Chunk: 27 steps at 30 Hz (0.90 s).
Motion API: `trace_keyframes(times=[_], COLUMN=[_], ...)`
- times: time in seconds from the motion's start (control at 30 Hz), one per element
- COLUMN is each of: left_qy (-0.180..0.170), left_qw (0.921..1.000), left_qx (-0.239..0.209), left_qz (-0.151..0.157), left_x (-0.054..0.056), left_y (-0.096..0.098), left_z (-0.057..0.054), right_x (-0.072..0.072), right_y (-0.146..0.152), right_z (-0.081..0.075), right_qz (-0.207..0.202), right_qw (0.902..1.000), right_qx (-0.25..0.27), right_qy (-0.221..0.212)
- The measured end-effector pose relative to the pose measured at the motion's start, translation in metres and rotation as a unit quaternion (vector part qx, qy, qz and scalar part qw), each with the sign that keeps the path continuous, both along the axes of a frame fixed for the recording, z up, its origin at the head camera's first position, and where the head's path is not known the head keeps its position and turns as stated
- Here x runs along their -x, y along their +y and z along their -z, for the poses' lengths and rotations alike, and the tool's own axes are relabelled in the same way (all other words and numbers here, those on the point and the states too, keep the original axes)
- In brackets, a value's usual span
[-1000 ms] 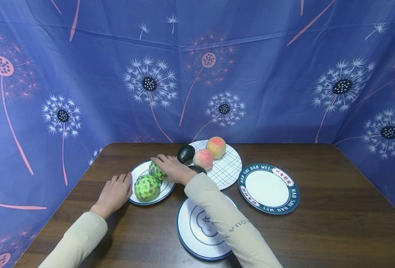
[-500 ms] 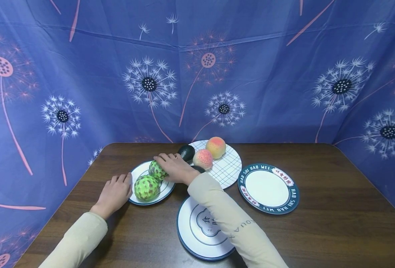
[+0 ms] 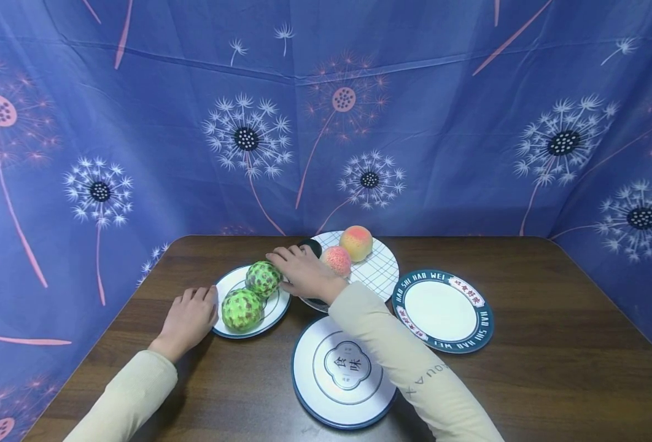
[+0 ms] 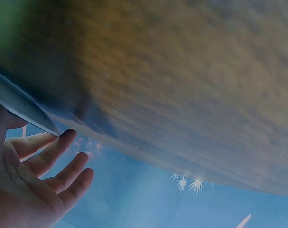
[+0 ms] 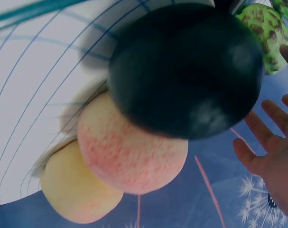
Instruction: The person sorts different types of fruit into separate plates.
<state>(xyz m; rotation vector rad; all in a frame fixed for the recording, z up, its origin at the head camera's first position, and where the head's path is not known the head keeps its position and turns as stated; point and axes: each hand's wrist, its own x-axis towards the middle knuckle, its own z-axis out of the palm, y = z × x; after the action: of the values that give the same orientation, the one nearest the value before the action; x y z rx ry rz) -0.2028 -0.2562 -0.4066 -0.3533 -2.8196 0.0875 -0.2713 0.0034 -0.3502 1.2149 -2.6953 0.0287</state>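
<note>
Two green, bumpy custard apples, one farther back point(image 3: 263, 278) and one nearer point(image 3: 242, 309), lie on a blue-rimmed white plate point(image 3: 277, 318) at the left. My left hand point(image 3: 190, 316) touches this plate's left edge with its fingers extended, and the left wrist view shows the fingertips by the rim. Just right of the farther custard apple is my right hand point(image 3: 306, 273), its fingers loosely spread and holding nothing. It hovers over the left side of a checked plate point(image 3: 380, 264), partly hiding the dark oval fruit point(image 5: 186, 71) there. A pink peach point(image 3: 336, 260) and a yellow-orange peach point(image 3: 356, 243) share that plate.
A white plate point(image 3: 348, 399) with a blue rim stands at the front middle, partly under my right sleeve point(image 3: 414, 362). Another plate point(image 3: 441, 310), with a lettered green rim, is to the right. Behind the brown table point(image 3: 552, 344) hangs a blue dandelion-print cloth point(image 3: 442, 196).
My right hand has left the farther custard apple and shifted right, uncovering it and covering more of the dark fruit. The left hand stays at the plate's edge.
</note>
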Motion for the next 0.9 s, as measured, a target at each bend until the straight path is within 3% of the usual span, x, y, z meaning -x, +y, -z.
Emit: trace_keyframes(times=[0.27, 0.53, 0.9], left_qy=[0.022, 0.056, 0.106], left_qw=[0.9997, 0.9984, 0.9938], left_qx=[-0.008, -0.007, -0.027], left_qz=[0.006, -0.002, 0.019], left_x=[0.002, 0.003, 0.003], left_y=[-0.002, 0.002, 0.009], left_z=[0.0, -0.008, -0.021], right_x=[0.004, 0.009, 0.013], right_y=[0.02, 0.04, 0.076], right_z=[-0.005, -0.009, -0.01], right_qz=[-0.003, 0.0, 0.042], right_qw=[0.9996, 0.9981, 0.9961], right_qx=[0.023, 0.055, 0.077], right_qy=[0.014, 0.028, 0.009])
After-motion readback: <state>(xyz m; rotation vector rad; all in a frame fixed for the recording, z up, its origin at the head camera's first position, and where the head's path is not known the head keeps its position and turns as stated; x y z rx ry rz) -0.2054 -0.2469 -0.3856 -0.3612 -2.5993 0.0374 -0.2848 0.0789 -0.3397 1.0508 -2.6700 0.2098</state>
